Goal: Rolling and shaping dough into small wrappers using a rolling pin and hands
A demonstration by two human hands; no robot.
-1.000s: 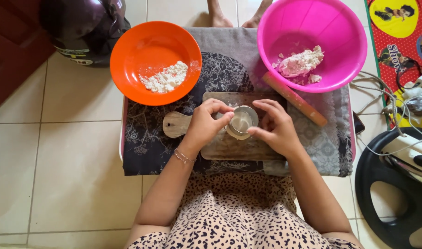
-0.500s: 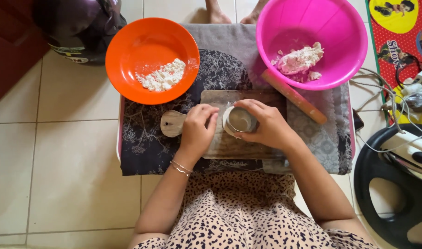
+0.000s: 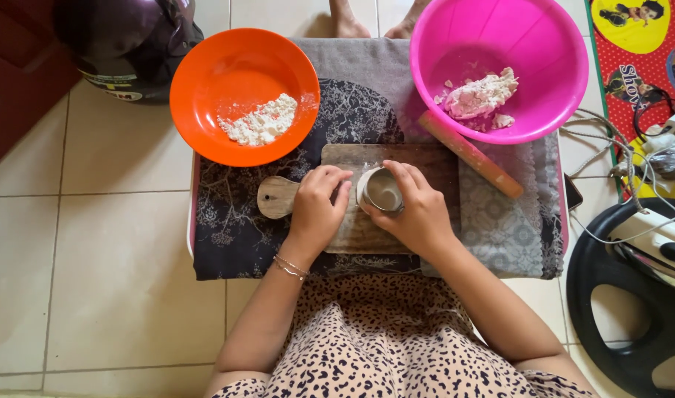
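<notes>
A small round metal cup stands on a wooden cutting board with a rounded handle at its left. My right hand wraps around the cup from the right and front, thumb on its rim. My left hand lies on the board just left of the cup with its fingers curled in; I cannot tell if they touch the cup. Whether anything lies under the cup is hidden.
The board lies on a patterned cloth over a low table. An orange bowl with flour is back left, a pink bowl with dough back right. A wooden rolling pin lies between board and pink bowl. Helmet, cables and an iron sit around.
My left fingers have drawn back from the cup's rim and curled onto the board. My right hand keeps its hold on the cup, which has stayed in place.
</notes>
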